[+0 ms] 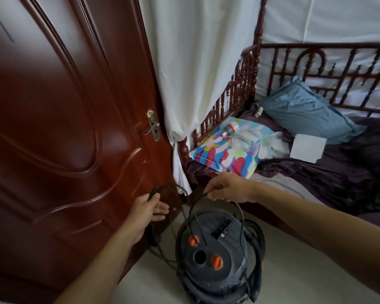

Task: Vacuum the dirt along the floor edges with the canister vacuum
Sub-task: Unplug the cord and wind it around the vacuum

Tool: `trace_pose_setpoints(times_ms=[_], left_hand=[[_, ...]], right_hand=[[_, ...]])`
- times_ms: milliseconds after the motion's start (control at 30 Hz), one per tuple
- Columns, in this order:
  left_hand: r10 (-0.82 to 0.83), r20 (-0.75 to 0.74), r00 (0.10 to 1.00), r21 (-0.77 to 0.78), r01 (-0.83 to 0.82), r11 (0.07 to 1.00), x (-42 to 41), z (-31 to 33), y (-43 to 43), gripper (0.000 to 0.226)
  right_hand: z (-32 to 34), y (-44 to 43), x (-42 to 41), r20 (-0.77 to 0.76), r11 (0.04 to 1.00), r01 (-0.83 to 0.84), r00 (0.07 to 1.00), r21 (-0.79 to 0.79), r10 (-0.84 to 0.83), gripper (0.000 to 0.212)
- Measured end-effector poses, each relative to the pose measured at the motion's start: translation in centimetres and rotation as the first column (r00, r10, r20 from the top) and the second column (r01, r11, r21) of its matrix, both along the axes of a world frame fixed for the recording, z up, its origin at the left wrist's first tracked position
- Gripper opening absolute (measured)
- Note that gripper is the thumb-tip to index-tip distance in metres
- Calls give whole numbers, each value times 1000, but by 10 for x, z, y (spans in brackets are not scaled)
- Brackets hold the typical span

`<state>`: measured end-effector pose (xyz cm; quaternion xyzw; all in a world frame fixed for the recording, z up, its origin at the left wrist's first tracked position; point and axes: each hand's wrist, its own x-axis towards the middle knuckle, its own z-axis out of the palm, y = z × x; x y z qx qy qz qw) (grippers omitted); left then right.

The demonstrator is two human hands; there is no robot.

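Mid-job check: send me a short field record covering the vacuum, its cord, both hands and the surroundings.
vacuum: dark grey round canister vacuum with orange knobs, standing on the pale floor
cord: thin black power cord, looped loosely above the canister lid
left hand: grips a bunch of cord beside the dark red wooden door
right hand: pinches one loop above the canister
hose: black hose coiled round the canister
right side: bed with carved red wooden rail
stage: vacuuming apparently not begun
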<state>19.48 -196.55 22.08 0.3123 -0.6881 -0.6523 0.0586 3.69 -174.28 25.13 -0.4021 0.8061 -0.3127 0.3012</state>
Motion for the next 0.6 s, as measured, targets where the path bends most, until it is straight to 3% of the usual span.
trace_pose_setpoints(times_ms=[133,200,267,333,433,600], left_hand=[[-24,-49,999,217,34,975,-15,3,50,23],[-86,-51,995,294,97,951,-22,7,69,24],[-180,-22,983,253,180,951,-27,12,83,26],[-260,13,966,186,253,949,-35,22,94,30],[-292,6,957,209,284,936,-44,44,100,35],[-257,-100,961,316,276,908,-46,60,90,35]], right_hand=[[-1,4,0,66,989,57,997,-137,-48,12],[-1,14,-5,-9,975,98,995,-198,-102,6],[-6,30,-13,-153,979,102,980,-178,-130,8],[-27,52,-22,-308,982,161,934,-95,-183,11],[-83,96,-33,-397,927,373,858,43,-326,5],[-208,205,-9,-202,718,531,844,451,-497,27]])
